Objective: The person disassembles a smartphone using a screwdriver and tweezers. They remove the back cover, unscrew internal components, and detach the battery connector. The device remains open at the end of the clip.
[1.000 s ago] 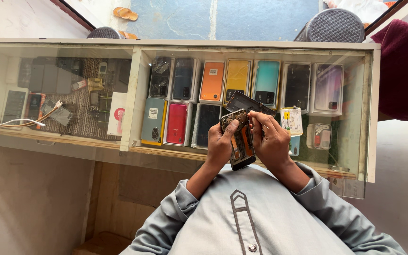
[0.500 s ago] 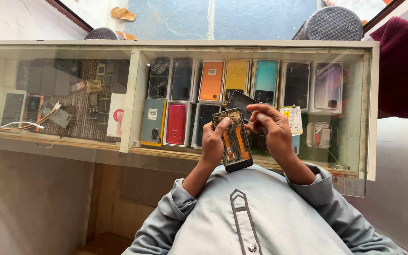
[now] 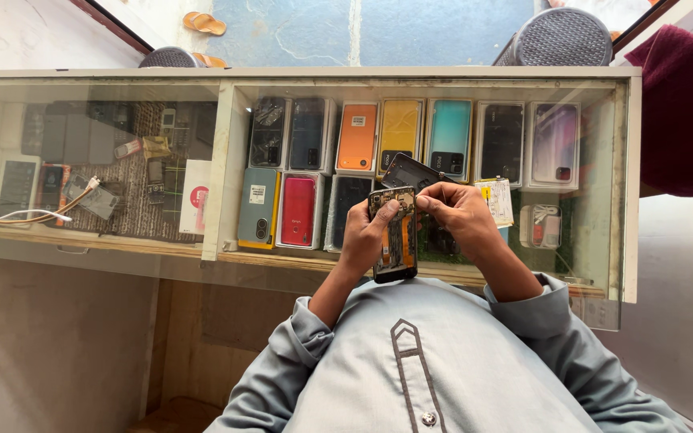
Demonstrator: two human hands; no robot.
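Two glass-topped compartments make up the display bench (image 3: 226, 160) in front of you, far side lined with phone boxes (image 3: 401, 132) laid flat so their colours show through the top. Left of them, loose cables (image 3: 34, 215) and small parts lie on a mat. You hold the opened phone (image 3: 395, 236) upright above the glass, just right of centre, its bare insides facing you, likely so you can see the work. Your left hand (image 3: 362, 240) grips its left edge, fingers closed around it, thumb on the top corner. Your right hand (image 3: 459, 216) pinches its fingers together at the phone's top right corner; what they hold is too small to tell.
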